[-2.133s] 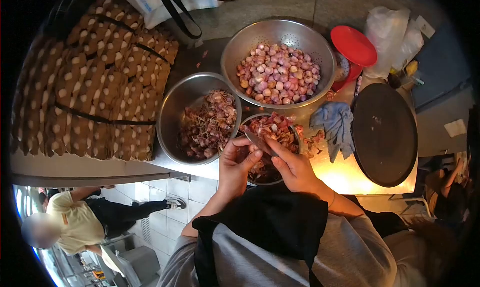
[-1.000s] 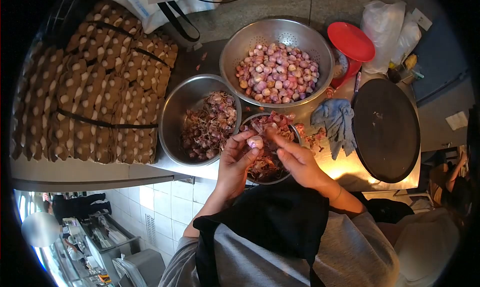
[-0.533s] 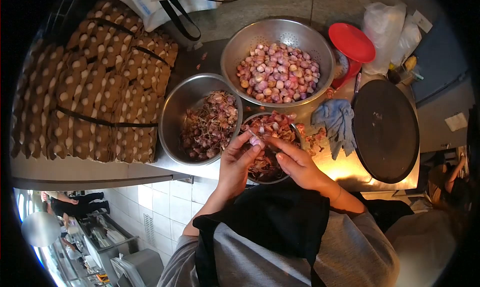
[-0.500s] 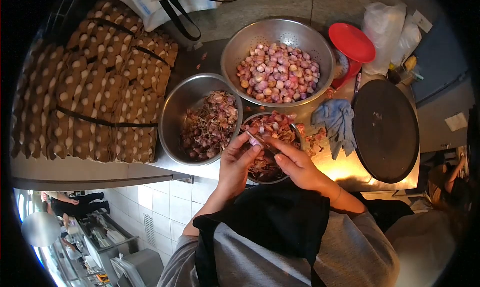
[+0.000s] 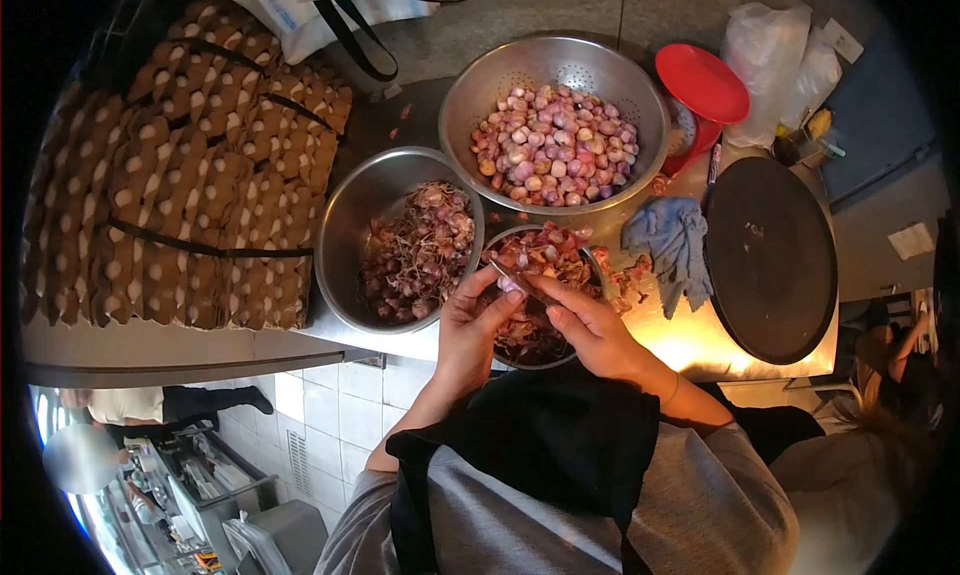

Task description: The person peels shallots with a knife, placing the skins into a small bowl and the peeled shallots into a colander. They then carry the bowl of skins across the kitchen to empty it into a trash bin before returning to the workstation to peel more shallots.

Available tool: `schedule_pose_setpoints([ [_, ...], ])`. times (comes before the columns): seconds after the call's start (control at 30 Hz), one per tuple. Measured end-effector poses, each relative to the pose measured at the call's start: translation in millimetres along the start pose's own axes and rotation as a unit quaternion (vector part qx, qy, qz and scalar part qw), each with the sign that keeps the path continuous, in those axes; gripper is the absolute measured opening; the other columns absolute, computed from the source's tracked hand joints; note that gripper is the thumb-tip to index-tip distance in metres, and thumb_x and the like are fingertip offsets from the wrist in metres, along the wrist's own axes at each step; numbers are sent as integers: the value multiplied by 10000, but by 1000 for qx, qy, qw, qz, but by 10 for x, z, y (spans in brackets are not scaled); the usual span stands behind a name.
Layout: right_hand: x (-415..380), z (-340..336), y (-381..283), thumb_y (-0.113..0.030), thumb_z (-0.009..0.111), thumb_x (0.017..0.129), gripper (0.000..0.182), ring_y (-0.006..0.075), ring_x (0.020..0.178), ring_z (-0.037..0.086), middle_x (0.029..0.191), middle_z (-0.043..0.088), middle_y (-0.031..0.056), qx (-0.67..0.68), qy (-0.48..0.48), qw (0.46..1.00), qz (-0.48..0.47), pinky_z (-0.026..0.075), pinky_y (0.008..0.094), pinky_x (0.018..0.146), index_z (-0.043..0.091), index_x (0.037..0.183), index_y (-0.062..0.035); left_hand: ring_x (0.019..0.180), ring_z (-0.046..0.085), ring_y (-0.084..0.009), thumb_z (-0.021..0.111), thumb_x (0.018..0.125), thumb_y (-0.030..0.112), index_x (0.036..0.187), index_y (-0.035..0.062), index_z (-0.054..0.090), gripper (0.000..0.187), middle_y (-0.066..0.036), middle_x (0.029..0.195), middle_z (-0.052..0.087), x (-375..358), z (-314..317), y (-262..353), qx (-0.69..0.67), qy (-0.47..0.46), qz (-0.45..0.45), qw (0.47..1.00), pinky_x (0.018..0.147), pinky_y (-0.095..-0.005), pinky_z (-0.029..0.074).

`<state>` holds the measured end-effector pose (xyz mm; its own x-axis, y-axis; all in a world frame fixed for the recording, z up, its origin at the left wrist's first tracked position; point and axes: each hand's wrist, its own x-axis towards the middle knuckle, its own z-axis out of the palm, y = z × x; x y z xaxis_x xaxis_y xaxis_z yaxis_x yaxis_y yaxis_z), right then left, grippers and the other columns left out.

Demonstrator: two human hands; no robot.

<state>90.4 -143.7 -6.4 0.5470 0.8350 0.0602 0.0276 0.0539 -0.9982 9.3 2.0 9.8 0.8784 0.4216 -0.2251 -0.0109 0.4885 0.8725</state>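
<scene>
Pinched in the fingers of my left hand [image 5: 470, 320] is a small pinkish shallot [image 5: 509, 283]. My right hand [image 5: 597, 333] grips a small knife [image 5: 520, 279], its blade lying against the shallot. Both hands are over a metal bowl [image 5: 532, 365] of reddish papery skins [image 5: 548, 250]. To the left, a second steel bowl [image 5: 340, 215] holds unpeeled shallots [image 5: 420, 250] with dry roots and tops. Behind the skins stands a large colander [image 5: 465, 95] with many peeled shallots [image 5: 555, 145]. The knife's handle is mostly hidden in my right hand.
Strapped egg trays [image 5: 190, 175] are stacked at the left. A blue cloth [image 5: 668, 240] and a round black tray [image 5: 772, 265] lie to the right, beyond loose skins. Behind them is a red scale [image 5: 703, 85] near plastic bags [image 5: 765, 65]. Other people are in the background.
My hands stay almost in place, with the knife still at the shallot. In the lower-left background, a person has moved. The whole view has shifted very slightly.
</scene>
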Motion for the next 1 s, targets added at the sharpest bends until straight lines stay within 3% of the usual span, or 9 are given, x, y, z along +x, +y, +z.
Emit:
schedule_pose_setpoints([
  [0.23,14,-51,-127,-123,404,901,375,163,1149,413,1233,461,102,143,-19,978,152,293,263,957,374,1259,-17,899,548,-118,564,786,-21,1131,-9,495,352,-70,1013,569,-7,41,55,-4,16,-14,1000,791,-243,450],
  [0.3,1,-22,-128,-119,406,900,376,167,1151,415,1237,458,102,99,-19,989,106,295,263,955,374,1260,-19,899,547,-118,566,785,-21,1131,-9,494,354,-73,1012,568,4,32,38,4,17,-5,1000,789,-242,450],
  [0.37,22,43,-44,-118,411,898,378,174,1153,417,1238,457,100,-4,6,999,-47,298,262,952,373,1260,-18,892,549,-118,567,782,-25,1130,-8,496,356,-74,1006,570,10,30,31,9,17,1,1000,789,-243,451],
  [0.5,19,-5,61,-125,420,896,380,180,1156,416,1242,452,109,-21,6,1000,-16,293,263,956,375,1257,-16,875,554,-117,573,776,-30,1124,-7,500,357,-73,994,574,6,-25,-8,16,10,-10,1000,790,-244,451],
  [0.63,8,5,-20,-136,417,898,375,179,1148,425,1236,458,116,114,12,991,76,304,263,948,383,1250,-12,858,557,-115,577,772,-31,1117,-7,503,353,-71,983,578,-18,21,18,-3,30,-11,1000,785,-238,451],
  [0.8,14,36,-17,-135,419,898,373,168,1134,424,1223,466,108,-7,6,1000,-26,298,262,952,390,1242,5,873,551,-105,577,772,-31,1120,-23,496,357,-68,982,579,-7,51,35,25,30,3,999,789,-222,439],
  [0.9,21,12,-12,-138,420,898,377,162,1128,419,1221,465,105,-15,5,1000,-19,294,261,954,387,1244,6,880,546,-100,580,771,-30,1131,-24,490,371,-63,995,573,-11,11,20,47,10,-3,999,798,-221,430],
  [1.0,29,-5,-35,-148,418,901,376,162,1130,418,1222,464,108,68,3,997,45,296,261,952,387,1245,0,857,545,-98,570,767,-40,1137,-15,490,379,-57,995,568,-21,35,17,40,19,-1,999,789,-216,430],
])
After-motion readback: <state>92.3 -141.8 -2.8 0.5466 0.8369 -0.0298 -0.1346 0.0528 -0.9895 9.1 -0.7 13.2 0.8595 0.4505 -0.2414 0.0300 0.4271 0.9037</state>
